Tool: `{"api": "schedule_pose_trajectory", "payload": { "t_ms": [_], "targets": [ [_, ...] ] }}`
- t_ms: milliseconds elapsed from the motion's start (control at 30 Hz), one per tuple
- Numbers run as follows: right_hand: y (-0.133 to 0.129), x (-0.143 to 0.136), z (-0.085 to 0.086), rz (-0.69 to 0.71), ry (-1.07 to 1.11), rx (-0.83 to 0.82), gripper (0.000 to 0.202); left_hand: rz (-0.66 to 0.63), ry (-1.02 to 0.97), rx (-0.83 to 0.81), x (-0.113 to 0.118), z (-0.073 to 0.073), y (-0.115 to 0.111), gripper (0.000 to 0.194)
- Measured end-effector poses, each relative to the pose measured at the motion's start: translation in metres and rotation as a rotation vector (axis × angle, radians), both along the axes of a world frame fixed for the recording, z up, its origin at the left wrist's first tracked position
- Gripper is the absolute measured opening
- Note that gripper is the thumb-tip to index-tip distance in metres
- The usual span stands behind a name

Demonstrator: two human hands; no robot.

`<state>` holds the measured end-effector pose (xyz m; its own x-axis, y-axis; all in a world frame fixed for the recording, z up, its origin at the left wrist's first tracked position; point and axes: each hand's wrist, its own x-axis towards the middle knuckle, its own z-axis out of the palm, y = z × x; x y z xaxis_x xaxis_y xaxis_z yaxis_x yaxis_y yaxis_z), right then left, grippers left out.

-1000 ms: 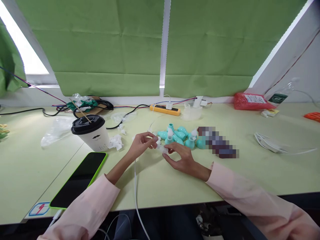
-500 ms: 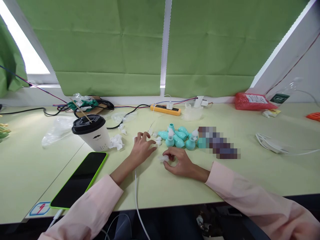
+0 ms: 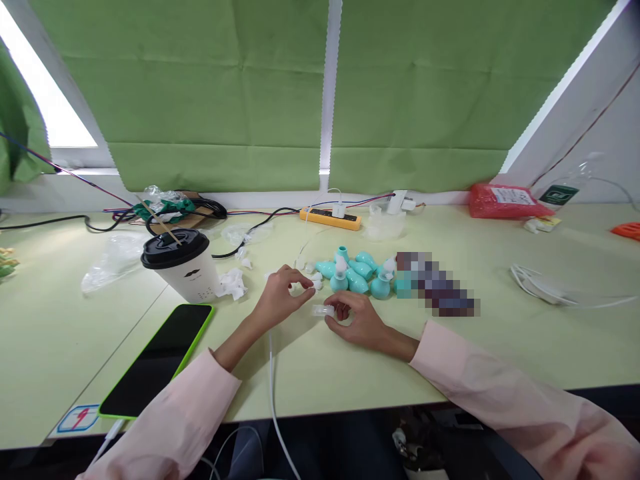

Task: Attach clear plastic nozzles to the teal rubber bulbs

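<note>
My right hand [image 3: 363,320] pinches a small clear plastic cylinder [image 3: 323,311] between thumb and fingers, just above the table. To its left, my left hand [image 3: 283,293] has its thumb and index fingertips brought together beside a small group of white plastic pieces [image 3: 317,277]; whatever sits between those tips is too small to make out. Behind both hands lies a cluster of glossy turquoise bulb-shaped pieces [image 3: 358,283]. Two of them stand upright with whitish translucent tops, one being the turquoise bulb [image 3: 381,287] on the right.
A lidded paper cup [image 3: 187,277] and a green-edged phone [image 3: 160,360] are on the left, near crumpled tissue [image 3: 232,285]. An orange power strip [image 3: 330,219] and a translucent container [image 3: 384,223] stand at the back. A white cable [image 3: 273,393] crosses the front edge; a red package [image 3: 507,201] is back right.
My left hand's fingers have gone from spread over the table to thumb and index tips together. My right hand has turned the clear cylinder slightly, so it shows lengthwise.
</note>
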<state>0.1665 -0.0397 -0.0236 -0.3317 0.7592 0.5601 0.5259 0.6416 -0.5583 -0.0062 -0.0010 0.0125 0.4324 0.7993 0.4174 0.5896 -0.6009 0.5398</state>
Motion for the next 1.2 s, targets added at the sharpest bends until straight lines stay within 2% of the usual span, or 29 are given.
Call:
{"api": "schedule_pose_trajectory", "payload": {
  "t_ms": [67,200,467,667,900,1067,1200],
  "targets": [
    [0.001,0.0,0.0,-0.003,0.014,-0.017,0.015,-0.108,-0.088,-0.092,-0.001,0.006,-0.003,0.013],
    [0.002,0.001,0.0,-0.018,0.048,-0.032,0.015,-0.229,-0.057,-0.157,-0.001,0.01,-0.007,0.013],
    [0.002,0.0,0.0,-0.007,0.085,-0.045,0.013,-0.197,0.002,-0.118,0.0,0.005,-0.006,0.015],
    [0.003,0.0,-0.001,-0.003,0.132,-0.116,0.013,-0.21,0.044,-0.012,-0.001,0.002,-0.006,0.019],
    [0.003,0.0,-0.002,-0.009,0.249,-0.304,0.018,-0.249,0.168,0.14,-0.001,0.001,-0.006,0.023],
    [0.005,0.001,-0.004,0.036,0.34,-0.423,0.021,-0.242,0.298,0.284,-0.001,0.0,-0.007,0.026],
    [0.007,0.001,-0.005,0.066,0.409,-0.48,0.021,-0.236,0.336,0.332,-0.001,-0.003,-0.006,0.025]
  ]
}}
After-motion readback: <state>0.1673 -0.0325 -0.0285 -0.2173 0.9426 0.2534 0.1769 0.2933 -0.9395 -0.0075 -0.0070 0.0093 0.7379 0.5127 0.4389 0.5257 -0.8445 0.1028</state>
